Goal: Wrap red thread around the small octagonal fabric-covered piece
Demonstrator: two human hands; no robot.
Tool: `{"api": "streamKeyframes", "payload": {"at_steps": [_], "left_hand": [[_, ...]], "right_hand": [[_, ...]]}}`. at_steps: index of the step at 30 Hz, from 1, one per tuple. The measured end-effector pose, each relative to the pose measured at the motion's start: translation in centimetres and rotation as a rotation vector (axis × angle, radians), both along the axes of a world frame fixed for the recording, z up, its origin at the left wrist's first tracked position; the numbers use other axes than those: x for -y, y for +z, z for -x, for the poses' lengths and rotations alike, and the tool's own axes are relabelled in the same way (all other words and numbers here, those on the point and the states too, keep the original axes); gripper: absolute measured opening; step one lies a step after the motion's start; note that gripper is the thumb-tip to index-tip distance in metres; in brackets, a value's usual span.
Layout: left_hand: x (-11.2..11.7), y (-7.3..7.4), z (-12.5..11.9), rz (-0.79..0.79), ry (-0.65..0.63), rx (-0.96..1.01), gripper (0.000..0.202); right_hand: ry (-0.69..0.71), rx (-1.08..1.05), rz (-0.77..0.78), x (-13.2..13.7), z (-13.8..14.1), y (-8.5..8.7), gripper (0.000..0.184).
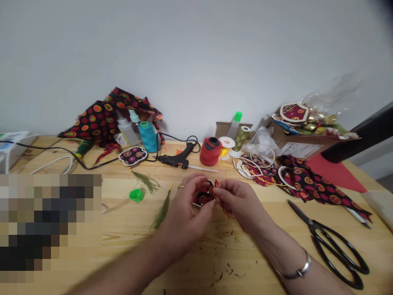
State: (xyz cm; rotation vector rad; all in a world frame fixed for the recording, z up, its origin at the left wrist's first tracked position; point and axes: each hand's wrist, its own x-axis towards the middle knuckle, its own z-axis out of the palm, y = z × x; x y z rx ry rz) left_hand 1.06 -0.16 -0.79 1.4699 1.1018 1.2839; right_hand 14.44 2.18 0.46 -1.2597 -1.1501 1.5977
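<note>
My left hand (193,200), a ring on one finger, is closed around a small frame covered in dark patterned fabric (202,198), whose pale edge shows between thumb and fingers. At its right edge my right hand (235,198) pinches a thin red cord (216,183); a loop of it seems to hang below the fingertips. The fingers hide much of the piece. A green tassel (162,211) lies just left of my left hand. Another tassel (145,180) hangs from a flower-shaped fabric-covered ornament (133,156) farther back.
Black scissors (325,237) lie at right, tips toward my right hand. Behind my hands are a glue gun (179,157), red thread spool (210,150) and yellow cord spool (225,147). Patterned fabric (325,186) and wooden frames (247,167) lie right; a green cap (136,195) sits left.
</note>
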Motion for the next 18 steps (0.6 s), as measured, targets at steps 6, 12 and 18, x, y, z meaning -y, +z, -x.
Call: {"api": "streamKeyframes", "payload": {"at_steps": [6,12,18], "left_hand": [[-0.2,-0.1,0.1,0.304,-0.187,0.059,0.033],[-0.5,1.0,0.3,0.349,-0.15,-0.006,0.017],[-0.6,1.7,0.6,0.505,-0.141,0.07,0.015]], "right_hand": [[0.035,0.051,-0.027,0.1,-0.1,0.0,0.011],[0.036,0.026,-0.027,-0.1,-0.2,0.0,0.01],[0.049,-0.08,0.064,0.0,-0.2,0.1,0.013]]}}
